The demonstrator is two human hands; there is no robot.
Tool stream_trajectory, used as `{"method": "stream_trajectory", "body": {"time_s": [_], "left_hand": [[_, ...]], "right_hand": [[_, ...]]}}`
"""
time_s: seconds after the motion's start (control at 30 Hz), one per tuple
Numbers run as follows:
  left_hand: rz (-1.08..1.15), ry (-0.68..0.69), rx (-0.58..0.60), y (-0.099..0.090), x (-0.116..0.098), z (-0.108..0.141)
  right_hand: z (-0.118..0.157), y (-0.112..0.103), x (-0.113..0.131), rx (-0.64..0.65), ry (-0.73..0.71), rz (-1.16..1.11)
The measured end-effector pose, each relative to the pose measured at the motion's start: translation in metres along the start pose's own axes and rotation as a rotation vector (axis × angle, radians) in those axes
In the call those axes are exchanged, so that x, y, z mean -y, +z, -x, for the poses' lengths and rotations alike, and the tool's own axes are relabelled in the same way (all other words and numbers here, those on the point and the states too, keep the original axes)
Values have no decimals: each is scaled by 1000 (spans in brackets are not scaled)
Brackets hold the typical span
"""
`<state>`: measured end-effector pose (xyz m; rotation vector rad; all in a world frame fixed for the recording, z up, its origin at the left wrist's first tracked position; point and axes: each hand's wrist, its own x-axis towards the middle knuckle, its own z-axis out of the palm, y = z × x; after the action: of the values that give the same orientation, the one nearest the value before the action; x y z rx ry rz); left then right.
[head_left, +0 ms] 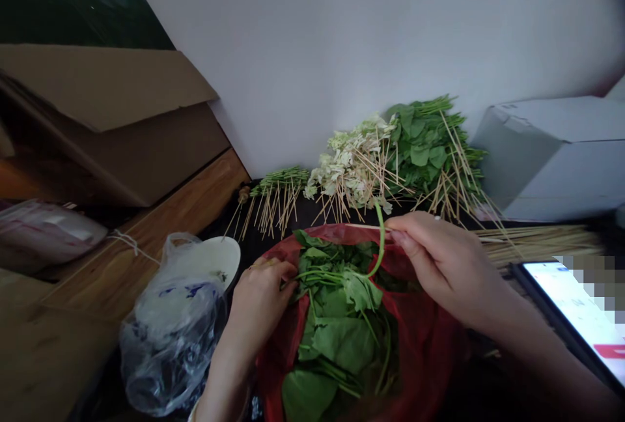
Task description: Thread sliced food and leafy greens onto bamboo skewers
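A red plastic bag (424, 337) lies open in front of me, full of leafy greens (344, 344). My right hand (434, 259) is closed above the bag's right side, pinching a thin bamboo skewer (364, 226) that points left. One curved green stem (381, 239) crosses the skewer close to my fingertips; whether it is pierced I cannot tell. At the bag's left rim, my left hand (263, 298) has its fingers curled around the ends of several leafy stems (317, 275).
Skewered greens (420, 135), pale cabbage-like leaves (351, 161) and short green stalks (283, 179) lie along the wall. Loose skewers (541, 239) and a lit phone (576, 318) are right. A white bowl (227, 256), clear plastic bag (170, 331) and cardboard box (131, 142) stand left.
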<state>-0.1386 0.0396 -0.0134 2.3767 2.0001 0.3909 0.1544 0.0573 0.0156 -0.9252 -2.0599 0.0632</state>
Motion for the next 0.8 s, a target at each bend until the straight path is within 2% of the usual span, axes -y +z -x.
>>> {"method": "stream_trajectory", "body": {"time_s": [0.07,0.13,0.27,0.4,0.5,0.6,0.7,0.8], "left_hand": [[15,1,10,0,0,-2],[119,1,-10,-2,1,-4],[618,-103,-122,-14,-7,-5],[1145,-248,-162,-23,-24,-6],[1442,-281,-217,-25,-31,-9],[1802,-270,-219,-28,-28,-15],[2045,-276,-255,-32,-23,-19],[2123,-263,-260,-30,-23,-20]], "right_hand": [[0,0,-1,27,-9,5],[0,-2,-2,32,-12,5],[0,-5,-7,2,-6,22],[0,-8,-9,-27,15,32],[0,-9,-7,-26,19,28],[0,-10,-6,-24,19,25],[0,-11,-6,-33,17,22],[1,-10,-6,-28,11,17]]}}
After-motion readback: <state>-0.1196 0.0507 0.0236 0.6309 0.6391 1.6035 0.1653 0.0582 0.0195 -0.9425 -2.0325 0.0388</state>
